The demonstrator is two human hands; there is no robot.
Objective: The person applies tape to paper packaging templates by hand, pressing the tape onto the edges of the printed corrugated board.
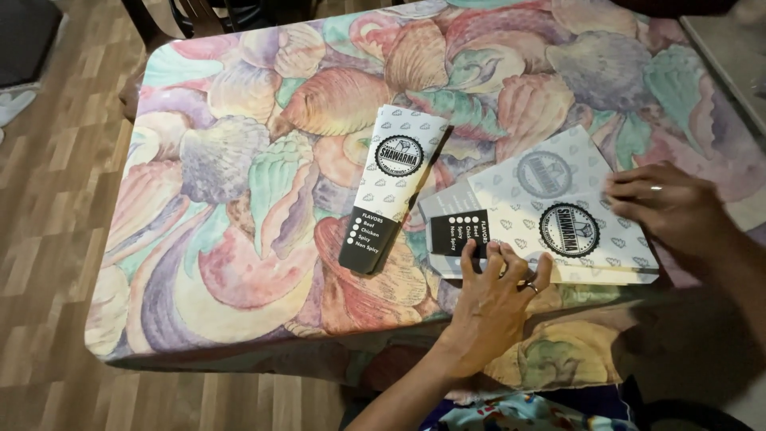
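On the counter [239, 160], which wears a cloth printed with pastel seashells, the work looks mid-fold: a flat white paper sleeve blank [550, 211] with a small grey repeat pattern, a round black emblem and a black end panel lies near the front-right edge, seemingly on top of at least one more flat sheet whose greyer face shows behind it. One finished sleeve [391, 187], already folded into a narrow strip, lies just to the left of it, apart, angled with its black end toward the near edge. Left hand [495, 299]: palm down, wrist coming up from the near edge, fingers spread and pressed onto the blank's near-left edge beside the black panel; ring visible on one finger. It reads as pinning or creasing rather than pinching, though I cannot tell if a fingertip is curled under the edge. Right hand [666, 207]: enters from the right, fingers held together and flat, tips resting on the blank's right corner, holding it down; ring here too. My read: step in hand is lining up and holding the blank. The next move would need one long side lifted and folded over while the other hand keeps the sheet from sliding on the cloth, edges kept square.
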